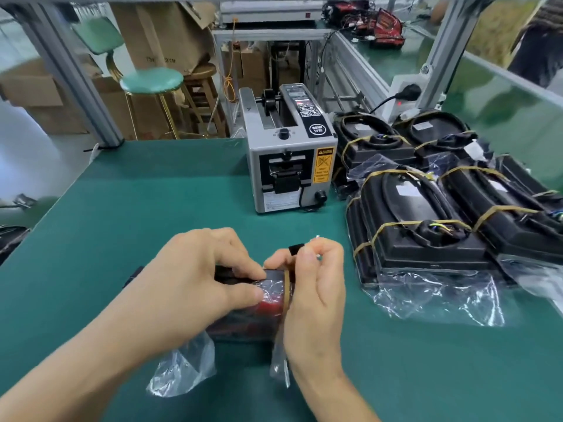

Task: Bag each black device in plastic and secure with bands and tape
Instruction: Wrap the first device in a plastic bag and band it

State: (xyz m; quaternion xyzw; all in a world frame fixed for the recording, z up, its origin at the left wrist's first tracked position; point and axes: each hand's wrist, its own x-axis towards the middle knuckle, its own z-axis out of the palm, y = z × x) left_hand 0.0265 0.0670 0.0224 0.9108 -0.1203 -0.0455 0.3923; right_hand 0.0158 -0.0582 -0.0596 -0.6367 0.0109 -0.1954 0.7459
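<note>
Green desk (128, 208), seen from the head camera looking down. Near the front edge, centre, lies one black device (243, 312) with a red panel showing, wrapped in a clear plastic bag (182, 363); its long axis runs roughly left to right across the desk, and loose bag ends spill toward the viewer on the left and at the right end. Left hand (195, 284) lies over the top of the device, fingers curled down, thumb and fingertips pressing the plastic against it. Right hand (316, 287) is at the device's right end, fingers curled, pinching a tan rubber band (287, 287) that loops round that end over the plastic. A small black piece (296, 248) shows above the right hand's fingers, possibly part of the device; the view is too blurred to say. Behind, near mid-desk, stands a grey tape dispenser machine (289, 166) with a yellow warning label, front facing the viewer. To its right, a pile of bagged devices (441, 214), black, each crossed by tan bands, cables coiled on top, clear plastic trailing toward the front; they lie tilted and overlapping, long axes running away to the right. Beyond the desk: a green stool (151, 80), cardboard boxes (158, 35), aluminium frame posts (91, 95).
</note>
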